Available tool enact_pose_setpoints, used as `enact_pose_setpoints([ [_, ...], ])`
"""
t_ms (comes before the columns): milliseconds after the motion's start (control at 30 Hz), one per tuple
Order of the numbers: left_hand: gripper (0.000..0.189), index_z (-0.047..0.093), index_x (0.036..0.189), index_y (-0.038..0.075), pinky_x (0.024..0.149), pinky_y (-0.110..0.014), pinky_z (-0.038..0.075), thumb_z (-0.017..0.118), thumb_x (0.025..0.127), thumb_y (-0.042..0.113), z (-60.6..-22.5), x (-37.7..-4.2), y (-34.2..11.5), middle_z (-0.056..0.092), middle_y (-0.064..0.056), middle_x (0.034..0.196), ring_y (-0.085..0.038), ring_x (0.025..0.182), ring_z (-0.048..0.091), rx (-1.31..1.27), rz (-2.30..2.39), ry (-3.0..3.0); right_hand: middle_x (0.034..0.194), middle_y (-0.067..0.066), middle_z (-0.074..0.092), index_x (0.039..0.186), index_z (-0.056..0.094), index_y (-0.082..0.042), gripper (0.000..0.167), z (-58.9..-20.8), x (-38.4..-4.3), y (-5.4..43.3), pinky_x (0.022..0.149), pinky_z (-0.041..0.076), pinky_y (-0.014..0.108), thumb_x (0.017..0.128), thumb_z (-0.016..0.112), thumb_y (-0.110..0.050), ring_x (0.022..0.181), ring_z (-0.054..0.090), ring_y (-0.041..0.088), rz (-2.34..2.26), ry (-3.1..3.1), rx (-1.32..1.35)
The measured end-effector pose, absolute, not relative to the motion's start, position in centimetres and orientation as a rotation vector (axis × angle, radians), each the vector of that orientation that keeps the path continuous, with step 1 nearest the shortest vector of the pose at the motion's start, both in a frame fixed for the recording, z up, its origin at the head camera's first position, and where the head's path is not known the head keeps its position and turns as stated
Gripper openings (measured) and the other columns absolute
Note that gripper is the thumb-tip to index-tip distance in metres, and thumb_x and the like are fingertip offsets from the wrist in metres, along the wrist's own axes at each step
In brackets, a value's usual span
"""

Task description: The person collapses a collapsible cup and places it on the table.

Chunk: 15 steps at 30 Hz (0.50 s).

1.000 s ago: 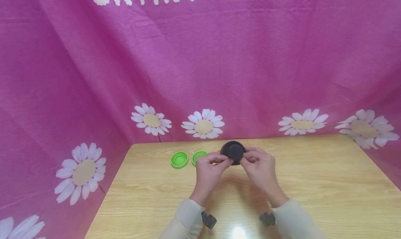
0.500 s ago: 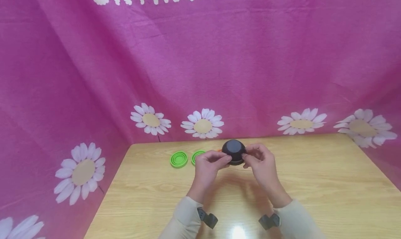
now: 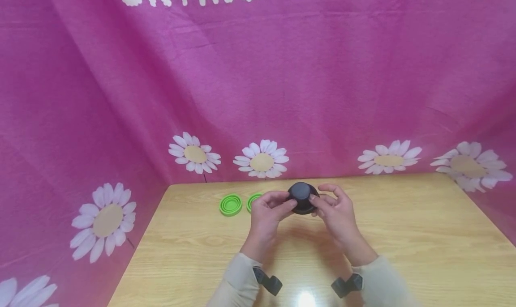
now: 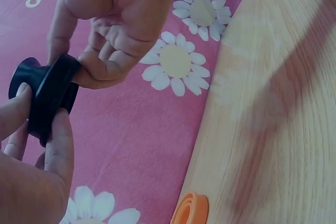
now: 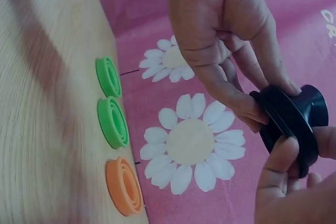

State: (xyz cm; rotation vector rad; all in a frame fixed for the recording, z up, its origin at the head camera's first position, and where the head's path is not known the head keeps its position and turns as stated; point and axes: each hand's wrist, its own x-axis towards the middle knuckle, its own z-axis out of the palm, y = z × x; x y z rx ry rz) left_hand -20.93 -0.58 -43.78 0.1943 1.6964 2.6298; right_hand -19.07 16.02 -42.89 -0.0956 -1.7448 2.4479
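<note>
A black collapsible cup [image 3: 300, 191] is held off the table between both hands, its small round base turned up towards the head camera and a wider rim below it. My left hand [image 3: 269, 214] pinches its left side with thumb and fingers. The right hand [image 3: 337, 215] grips the opposite side between thumb and fingers, its index finger lifted away from the rim. From the side, the right wrist view shows the cup [image 5: 289, 116] as a thick ring with a narrower flared part. Fingertips of both hands touch that ring.
Two flat green ringed cups [image 3: 231, 205] [image 5: 113, 123] lie at the table's back left. A similar orange one [image 5: 122, 186] stands beside them, hidden in the head view. Behind the wooden table [image 3: 193, 257] hangs a pink daisy-printed cloth [image 3: 322, 96].
The cup's outline went from a flat disc to a rounded bowl, then to a narrower base above a wide rim. The right index finger has lifted off, and both hands stayed nearly in place.
</note>
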Motion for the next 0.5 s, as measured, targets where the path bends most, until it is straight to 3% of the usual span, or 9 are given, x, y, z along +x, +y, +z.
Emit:
enact_pose_setpoints([
  [200,0.026,0.071,0.101,-0.01,0.081,-0.039,0.061,0.08,0.077,-0.011,-43.6,-20.7,-0.1,0.073,-0.017,0.096,-0.025,0.092,0.071,0.175,2.641,1.744,0.07,0.001,0.067,0.111,0.051,0.005,0.029,-42.9,-19.0,15.4,0.054,0.056,0.023,0.087,0.063,0.016,0.058,0.063,0.01,2.125,-1.847,-0.064],
  [333,0.027,0.071,0.1,-0.01,0.08,-0.038,0.062,0.08,0.074,-0.013,-43.5,-20.6,0.2,0.073,-0.018,0.096,-0.027,0.092,0.072,0.156,2.657,1.77,0.078,0.014,0.069,0.107,0.055,0.008,0.029,-42.7,-18.8,15.2,0.049,0.056,0.024,0.082,0.063,0.02,0.06,0.066,0.011,1.956,-1.855,0.019],
  [500,0.025,0.071,0.098,-0.009,0.077,-0.036,0.062,0.079,0.075,-0.014,-43.2,-20.5,0.6,0.072,-0.017,0.094,-0.028,0.09,0.073,0.127,2.673,1.825,0.09,0.024,0.071,0.103,0.059,0.003,0.025,-42.8,-18.6,14.9,0.048,0.056,0.023,0.082,0.064,0.017,0.065,0.066,0.011,1.79,-1.909,0.058],
])
